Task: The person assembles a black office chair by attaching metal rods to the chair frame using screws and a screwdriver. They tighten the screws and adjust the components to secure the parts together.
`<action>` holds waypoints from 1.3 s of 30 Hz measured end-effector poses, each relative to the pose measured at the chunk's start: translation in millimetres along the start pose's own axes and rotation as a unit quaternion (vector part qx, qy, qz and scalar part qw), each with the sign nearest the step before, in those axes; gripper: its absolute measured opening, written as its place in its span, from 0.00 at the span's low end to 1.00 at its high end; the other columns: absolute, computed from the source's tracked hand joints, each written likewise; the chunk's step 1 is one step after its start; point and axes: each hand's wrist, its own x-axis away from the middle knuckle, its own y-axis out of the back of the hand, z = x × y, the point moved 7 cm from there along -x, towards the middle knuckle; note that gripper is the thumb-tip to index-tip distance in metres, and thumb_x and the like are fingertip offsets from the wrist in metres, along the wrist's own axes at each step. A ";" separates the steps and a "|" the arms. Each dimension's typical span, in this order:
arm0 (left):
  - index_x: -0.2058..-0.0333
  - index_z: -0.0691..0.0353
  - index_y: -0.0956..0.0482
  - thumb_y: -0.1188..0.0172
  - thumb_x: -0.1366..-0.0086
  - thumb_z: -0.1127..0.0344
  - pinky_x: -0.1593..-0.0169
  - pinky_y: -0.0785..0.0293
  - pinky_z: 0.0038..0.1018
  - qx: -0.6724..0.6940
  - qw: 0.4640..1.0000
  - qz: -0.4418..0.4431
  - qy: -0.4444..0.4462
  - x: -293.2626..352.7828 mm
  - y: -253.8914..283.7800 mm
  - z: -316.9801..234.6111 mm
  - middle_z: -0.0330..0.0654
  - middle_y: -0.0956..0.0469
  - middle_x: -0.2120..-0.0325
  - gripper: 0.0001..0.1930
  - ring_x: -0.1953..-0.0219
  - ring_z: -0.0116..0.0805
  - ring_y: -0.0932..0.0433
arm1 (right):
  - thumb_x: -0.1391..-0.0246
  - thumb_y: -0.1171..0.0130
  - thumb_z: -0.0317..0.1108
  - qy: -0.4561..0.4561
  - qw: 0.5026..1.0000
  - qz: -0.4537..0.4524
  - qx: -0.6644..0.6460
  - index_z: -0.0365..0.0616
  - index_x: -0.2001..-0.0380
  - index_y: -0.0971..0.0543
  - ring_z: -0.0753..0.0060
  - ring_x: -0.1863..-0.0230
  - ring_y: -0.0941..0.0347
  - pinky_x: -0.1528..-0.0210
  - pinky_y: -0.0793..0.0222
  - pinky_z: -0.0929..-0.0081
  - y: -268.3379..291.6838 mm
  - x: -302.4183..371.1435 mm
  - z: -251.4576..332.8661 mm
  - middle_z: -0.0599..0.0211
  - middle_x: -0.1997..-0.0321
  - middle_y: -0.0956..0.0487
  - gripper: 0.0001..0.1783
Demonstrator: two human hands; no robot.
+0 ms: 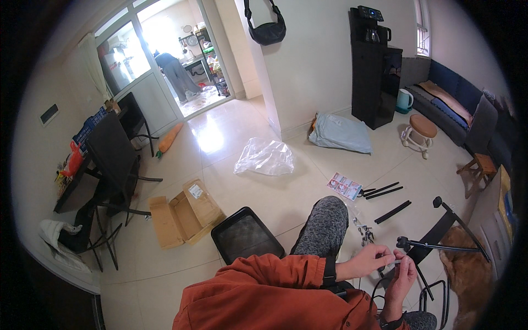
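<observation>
My left hand [364, 264] and my right hand [403, 277] meet at the lower right, fingertips pinched around a small pale piece [395, 262]. It is too small to make out and partly covered by the fingers. Just past them stands a black metal frame [448, 247] with round knobs at its tube ends and a wide dark panel. Small hardware [365, 234] lies on the floor beyond my left hand. Farther off are loose black tubes [392, 212] and a printed colour sheet [345, 186]. Bent black tubing [438, 300] sits beside my right hand.
A black tray [247, 234] and an opened cardboard box [187, 214] lie left of my knee. Clear plastic [265, 157] and a grey-blue package [341, 133] are farther out. Dark chairs [113, 146] stand left, a round stool [422, 126] right. Another person [179, 77] bends over beyond the doorway.
</observation>
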 end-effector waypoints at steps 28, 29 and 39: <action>0.67 0.64 0.23 0.42 0.43 0.68 0.77 0.41 0.18 -0.331 0.941 0.061 0.017 -101.2 -18.9 14.7 0.29 0.35 0.82 0.07 0.81 0.17 0.41 | 0.40 0.56 0.40 0.066 0.946 -0.318 -0.003 0.42 0.72 0.28 0.87 0.79 0.41 0.76 0.46 0.87 194.9 -41.4 7.6 0.79 0.81 0.34 0.14; 0.67 0.65 0.23 0.42 0.44 0.68 0.77 0.40 0.19 -0.351 0.934 0.065 0.009 -108.7 -22.5 16.5 0.32 0.34 0.83 0.08 0.81 0.19 0.39 | 0.42 0.54 0.40 0.043 0.941 -0.335 0.032 0.42 0.72 0.27 0.85 0.78 0.40 0.75 0.45 0.86 199.4 -42.6 -5.3 0.78 0.80 0.32 0.13; 0.62 0.60 0.24 0.37 0.51 0.66 0.69 0.32 0.31 -0.545 0.806 0.172 -0.156 -163.6 -50.4 37.5 0.45 0.30 0.77 0.16 0.73 0.41 0.28 | 0.58 0.37 0.38 -0.037 0.974 -0.171 0.142 0.39 0.63 0.23 0.76 0.66 0.28 0.62 0.34 0.78 158.5 -68.2 -74.3 0.63 0.67 0.22 0.18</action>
